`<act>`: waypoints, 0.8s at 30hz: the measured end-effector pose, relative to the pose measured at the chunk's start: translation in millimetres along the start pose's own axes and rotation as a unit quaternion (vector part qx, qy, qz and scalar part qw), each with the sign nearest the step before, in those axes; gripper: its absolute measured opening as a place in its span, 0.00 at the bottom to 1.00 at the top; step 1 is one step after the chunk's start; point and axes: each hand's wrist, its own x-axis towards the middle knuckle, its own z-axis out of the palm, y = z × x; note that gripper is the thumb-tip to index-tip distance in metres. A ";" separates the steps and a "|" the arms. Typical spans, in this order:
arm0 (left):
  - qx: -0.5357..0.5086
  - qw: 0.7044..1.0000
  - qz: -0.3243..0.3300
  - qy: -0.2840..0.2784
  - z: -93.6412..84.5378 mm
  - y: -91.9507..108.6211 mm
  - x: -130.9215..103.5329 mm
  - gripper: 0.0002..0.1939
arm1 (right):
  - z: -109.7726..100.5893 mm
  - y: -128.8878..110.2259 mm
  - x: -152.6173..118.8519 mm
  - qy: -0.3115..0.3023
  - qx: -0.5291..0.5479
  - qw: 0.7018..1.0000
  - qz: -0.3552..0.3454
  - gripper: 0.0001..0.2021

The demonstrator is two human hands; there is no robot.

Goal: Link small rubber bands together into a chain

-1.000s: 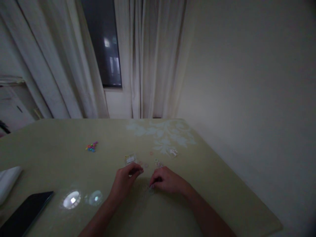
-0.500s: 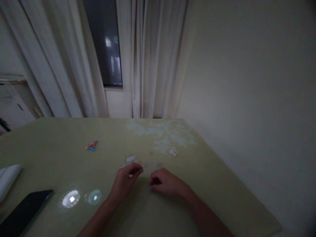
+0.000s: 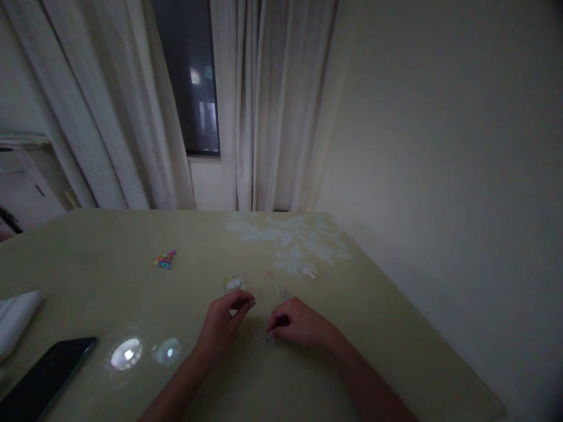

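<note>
Stage of work: handling of small parts judged in mid-course. In hand: one item at each pinch. Unhandled at this moment: several loose groups about the hands. No joined or completed piece can be made out; a count is not possible at this scale.

Left hand: thumb and forefinger brought together, no gap visible at the tips, on a small pale piece of indistinct shape; raised just above the tabletop.

Right hand: thumb and forefinger closed in a pinch on a small pale ring, low over the table, nearer the wearer than the left pinch. Material cannot be told.

Between and below the pinches: faint ring-like outlines on the glossy olive-green tabletop, too dim to identify.

Just beyond the right hand: a loose group of small pale and pinkish rings. Farther beyond, between the hands: a single small pink ring, apart from the group.

Just beyond the left hand: a small clear box with a white label.

Beyond and to the right of the right pinch: a cluster of small white pieces.

Well left of the left pinch, and beyond it: a heap of small multicoloured pieces.

Left of the left forearm, well apart: a flat black slab-like device.
</note>
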 end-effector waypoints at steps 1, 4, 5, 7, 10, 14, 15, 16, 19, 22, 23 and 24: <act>0.001 1.000 0.001 0.002 0.2 -0.8 -0.1 0.08 | 0.3 -0.1 0.2 -0.004 -0.002 1.000 -0.003 0.10; 0.009 1.000 0.001 0.002 0.3 -2.7 -0.1 0.08 | 3.0 -2.4 1.3 -0.015 -0.023 1.000 -0.010 0.10; 0.014 1.000 0.001 0.000 0.1 -3.2 -0.1 0.09 | 4.2 -4.3 1.5 -0.015 -0.038 0.999 -0.010 0.10; 0.023 1.000 0.004 -0.003 -0.2 -4.0 -0.1 0.09 | 6.8 -9.6 1.1 -0.007 -0.078 0.997 -0.001 0.10; 0.026 1.000 0.010 -0.011 -0.3 -5.2 -0.1 0.10 | 10.6 -19.7 -2.0 0.014 -0.147 0.989 0.026 0.09; 0.019 0.999 0.020 -0.018 0.4 -6.3 -0.1 0.09 | 16.2 -27.4 -6.7 0.007 -0.232 0.972 0.025 0.08; 0.019 0.999 0.023 -0.018 0.4 -6.6 -0.1 0.09 | 17.4 -27.4 -7.2 0.002 -0.250 0.968 0.017 0.08; 0.019 0.999 0.026 -0.018 0.1 -6.9 0.0 0.09 | 18.2 -26.6 -7.4 -0.004 -0.266 0.964 0.007 0.08; 0.016 0.999 0.032 -0.019 -1.8 -8.3 0.4 0.09 | 16.9 -22.3 -5.8 -0.012 -0.272 0.962 -0.020 0.08; -0.004 0.998 0.051 -0.027 -4.5 -9.8 1.2 0.09 | 11.1 -18.9 -1.7 0.037 -0.176 0.983 -0.039 0.05; -0.015 0.997 0.063 -0.035 -5.2 -10.1 1.3 0.08 | 9.2 -18.5 -0.1 0.064 -0.128 0.989 -0.043 0.04; -0.027 0.996 0.077 -0.045 -5.6 -10.1 1.4 0.08 | 7.8 -18.5 1.4 0.091 -0.079 0.992 -0.047 0.03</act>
